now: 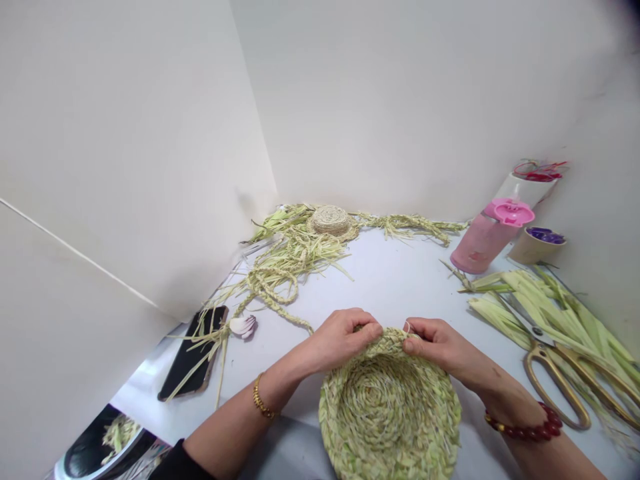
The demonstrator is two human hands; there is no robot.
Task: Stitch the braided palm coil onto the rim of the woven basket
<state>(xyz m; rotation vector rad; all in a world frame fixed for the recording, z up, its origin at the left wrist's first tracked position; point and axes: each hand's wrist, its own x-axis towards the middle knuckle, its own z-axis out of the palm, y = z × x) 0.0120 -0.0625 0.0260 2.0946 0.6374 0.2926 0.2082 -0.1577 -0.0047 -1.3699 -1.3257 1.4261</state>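
Observation:
A round woven basket-like piece (385, 413) of pale green braid, coiled in a spiral, is tilted with its hollow toward me at the table's front edge. My left hand (345, 339) pinches its top rim, thumb on the near side. Just to the right, my right hand (434, 343) is closed at the same rim, thumb and finger together near a thin pale strand. Whether a needle is between those fingers cannot be made out. A long braid (285, 313) runs from behind my left hand to a pile of husk strips (310, 257).
A small woven hat (331, 222) sits at the back. On the left are a phone (193, 360) and a purple-white piece (243, 326). Scissors (543, 347) lie on husks (575, 313) at the right, below a pink bottle (483, 243) and a purple-filled cup (537, 245).

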